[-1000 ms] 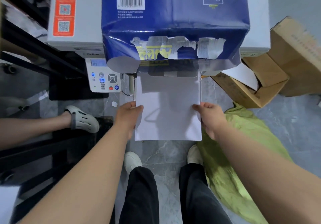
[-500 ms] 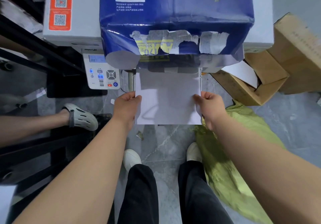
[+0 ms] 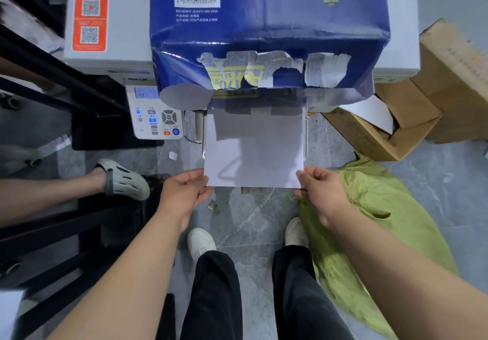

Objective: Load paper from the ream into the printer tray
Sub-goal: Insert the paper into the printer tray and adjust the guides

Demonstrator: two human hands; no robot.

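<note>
A stack of white paper point(image 3: 253, 152) lies flat in front of the printer point(image 3: 111, 30), its far end hidden under the torn blue ream wrapper point(image 3: 266, 30) that sits on top of the printer. The tray's side rails point(image 3: 202, 139) show along both edges of the paper. My left hand point(image 3: 184, 191) pinches the paper's near left corner. My right hand point(image 3: 320, 191) pinches the near right corner.
The printer's control panel point(image 3: 155, 118) is left of the paper. Open cardboard boxes point(image 3: 396, 123) stand at the right, a green bag point(image 3: 369, 207) lies on the floor by my right foot. Another person's foot in a white clog point(image 3: 124, 178) and black shelf frames are at the left.
The paper has slid away from me, further under the ream wrapper and into the printer. Both hands have shifted from its side edges to its near corners.
</note>
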